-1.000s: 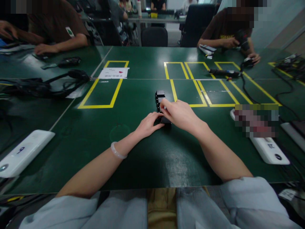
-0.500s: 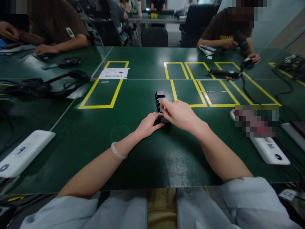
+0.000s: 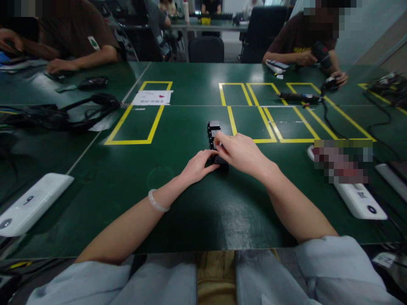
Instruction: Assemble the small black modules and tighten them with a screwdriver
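A narrow black segmented object (image 3: 214,125) with grey flat tops lies on the green table (image 3: 190,203), its far end pointing away from me. My left hand (image 3: 201,165) grips its near part from the left, thumb in front and fingers behind. From the right, my right hand (image 3: 239,153) comes over the middle of the object with fingers curled and pressed together. The fingertips of that hand meet the object, but what they pinch is hidden. A pale bracelet is on my left wrist.
White numbered devices (image 3: 38,203) (image 3: 359,201) lie at left and right. Black cables (image 3: 63,116) spread at the left. Yellow tape outlines and a paper label (image 3: 152,98) mark the far table. Two people sit across, one holding a dark device (image 3: 321,54).
My hands and the black object show no clear movement. At the far left, the other person's raised hand has shifted slightly.
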`<act>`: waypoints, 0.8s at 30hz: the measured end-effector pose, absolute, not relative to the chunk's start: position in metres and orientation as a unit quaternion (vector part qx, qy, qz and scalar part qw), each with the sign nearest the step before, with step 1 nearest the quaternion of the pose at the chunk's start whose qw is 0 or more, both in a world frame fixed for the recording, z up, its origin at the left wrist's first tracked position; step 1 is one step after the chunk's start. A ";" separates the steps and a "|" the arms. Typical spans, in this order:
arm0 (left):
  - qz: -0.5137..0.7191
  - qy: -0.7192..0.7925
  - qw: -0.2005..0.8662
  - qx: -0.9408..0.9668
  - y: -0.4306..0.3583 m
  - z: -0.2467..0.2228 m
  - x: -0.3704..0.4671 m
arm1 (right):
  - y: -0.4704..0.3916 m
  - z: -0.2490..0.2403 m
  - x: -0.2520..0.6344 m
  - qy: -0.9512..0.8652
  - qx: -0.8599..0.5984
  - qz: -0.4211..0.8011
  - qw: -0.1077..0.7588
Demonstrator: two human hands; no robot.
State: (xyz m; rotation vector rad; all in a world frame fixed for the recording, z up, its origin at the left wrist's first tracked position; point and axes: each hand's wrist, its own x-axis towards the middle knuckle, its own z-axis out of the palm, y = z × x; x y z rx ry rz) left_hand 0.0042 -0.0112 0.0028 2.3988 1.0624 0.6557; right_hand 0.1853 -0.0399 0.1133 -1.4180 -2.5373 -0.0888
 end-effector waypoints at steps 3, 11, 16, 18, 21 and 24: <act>0.235 0.385 0.216 0.866 -0.011 0.003 0.004 | -0.040 0.114 0.185 -0.866 -0.486 -0.029 0.113; 0.239 0.386 0.209 0.866 -0.012 0.002 0.004 | -0.040 0.114 0.185 -0.867 -0.485 -0.028 0.111; 0.227 0.397 0.211 0.864 -0.013 0.006 0.004 | -0.040 0.114 0.186 -0.866 -0.487 -0.028 0.110; 0.224 0.399 0.209 0.864 -0.014 0.007 0.005 | -0.040 0.113 0.186 -0.867 -0.485 -0.031 0.112; 0.222 0.397 0.204 0.867 -0.014 0.007 0.005 | -0.040 0.113 0.187 -0.868 -0.482 -0.034 0.112; 0.217 0.397 0.198 0.869 -0.013 0.005 0.005 | -0.040 0.113 0.186 -0.868 -0.483 -0.035 0.112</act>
